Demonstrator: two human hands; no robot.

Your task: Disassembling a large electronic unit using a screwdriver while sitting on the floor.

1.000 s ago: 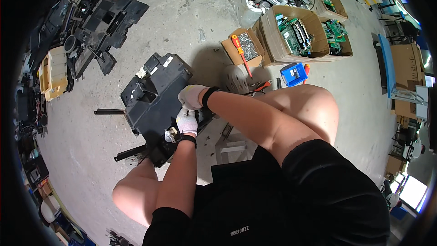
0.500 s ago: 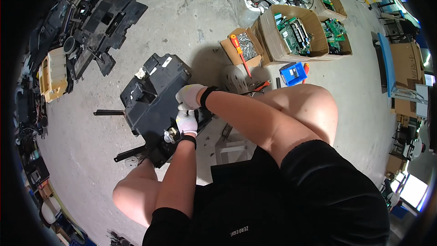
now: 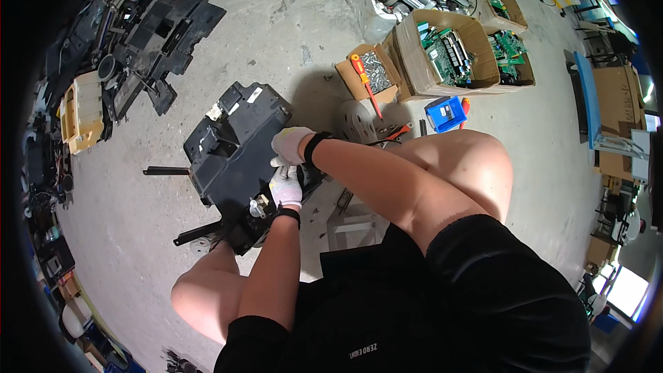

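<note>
A large black plastic machine housing (image 3: pixel 238 145) lies between my legs, with two dark bars sticking out to its left. Both my hands wear white gloves and work close together along its right edge. My right hand (image 3: pixel 291 145) is curled just beyond my left, its fingertips turned down out of sight. My left hand (image 3: pixel 286 186) rests nearer to me with bent fingers almost touching the right hand. Whatever the fingers grip is hidden behind the gloves. Beside my left wrist, a small silvery part (image 3: pixel 257 208) sits on the housing.
A red-and-yellow screwdriver (image 3: pixel 360 74) lies across a small carton of screws (image 3: pixel 376 69). Behind it stand cardboard boxes of green circuit boards (image 3: pixel 449 86). A blue bin (image 3: pixel 445 113) is right of the housing. Black plastic parts (image 3: pixel 162 31) and a yellowish crate (image 3: pixel 81 112) lie left.
Both hands have shifted slightly to the right along the housing's edge. The left hand's fingers have changed their bend a little. The housing has stayed nearly still.
</note>
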